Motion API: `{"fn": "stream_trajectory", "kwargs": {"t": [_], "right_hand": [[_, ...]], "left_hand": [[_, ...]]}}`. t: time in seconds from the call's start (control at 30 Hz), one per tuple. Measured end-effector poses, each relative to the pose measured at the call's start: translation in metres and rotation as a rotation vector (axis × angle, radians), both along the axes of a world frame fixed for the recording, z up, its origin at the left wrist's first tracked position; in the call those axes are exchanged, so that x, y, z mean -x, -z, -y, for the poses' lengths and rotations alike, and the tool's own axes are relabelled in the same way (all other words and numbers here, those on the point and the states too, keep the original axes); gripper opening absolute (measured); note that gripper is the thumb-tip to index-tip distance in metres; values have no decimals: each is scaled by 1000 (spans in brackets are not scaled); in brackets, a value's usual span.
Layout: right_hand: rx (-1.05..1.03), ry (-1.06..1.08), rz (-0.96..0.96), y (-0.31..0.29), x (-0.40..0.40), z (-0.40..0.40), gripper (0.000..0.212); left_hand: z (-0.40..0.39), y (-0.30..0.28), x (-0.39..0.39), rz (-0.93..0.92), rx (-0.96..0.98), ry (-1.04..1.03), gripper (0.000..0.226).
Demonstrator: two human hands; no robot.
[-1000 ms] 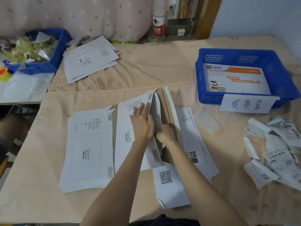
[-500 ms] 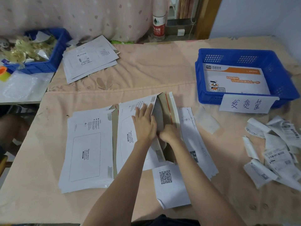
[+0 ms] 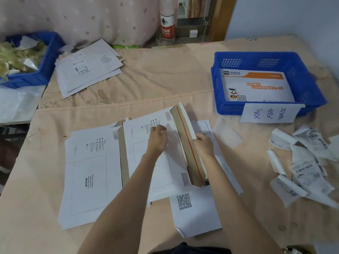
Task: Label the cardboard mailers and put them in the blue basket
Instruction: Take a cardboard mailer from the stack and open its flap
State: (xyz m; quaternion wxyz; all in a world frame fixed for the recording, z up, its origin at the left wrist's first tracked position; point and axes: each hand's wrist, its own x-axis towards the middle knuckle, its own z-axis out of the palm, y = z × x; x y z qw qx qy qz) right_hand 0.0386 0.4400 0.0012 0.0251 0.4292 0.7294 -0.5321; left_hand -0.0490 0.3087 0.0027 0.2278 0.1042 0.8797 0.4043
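A white cardboard mailer (image 3: 146, 162) lies open at the table's middle, its brown flap (image 3: 185, 136) with a red strip standing up on the right. My left hand (image 3: 157, 138) sits on the mailer's face with curled fingers that hold nothing I can see. My right hand (image 3: 203, 143) grips the flap's white outer edge. Another white mailer (image 3: 88, 176) lies to the left. The blue basket (image 3: 310, 88) at the right rear holds an orange-and-white mailer (image 3: 256, 87).
Crumpled label backings (image 3: 302, 165) litter the right side. A QR-code sheet (image 3: 194, 211) lies near me. A stack of mailers (image 3: 88, 70) and a second blue bin (image 3: 33, 77) sit at the far left, a bottle (image 3: 167, 24) at the back. A paper sign (image 3: 269, 113) hangs on the basket.
My left hand has lifted from flat on the mailer and curled its fingers. My right hand moved right, out of the fold, onto the flap's outer edge, and the flap stands more open.
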Motion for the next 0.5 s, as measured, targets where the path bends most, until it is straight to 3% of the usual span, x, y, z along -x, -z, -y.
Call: {"fn": "stream_trajectory", "kwargs": {"t": [0.17, 0.37, 0.5], "right_hand": [[18, 30, -55, 1, 3, -4, 25], [93, -2, -180, -10, 14, -11, 13], [56, -75, -225, -13, 16, -21, 14]], "left_hand": [[2, -4, 47, -114, 161, 56, 50], [-5, -18, 90, -214, 319, 102, 111], [-10, -21, 111, -257, 413, 12, 109]]}}
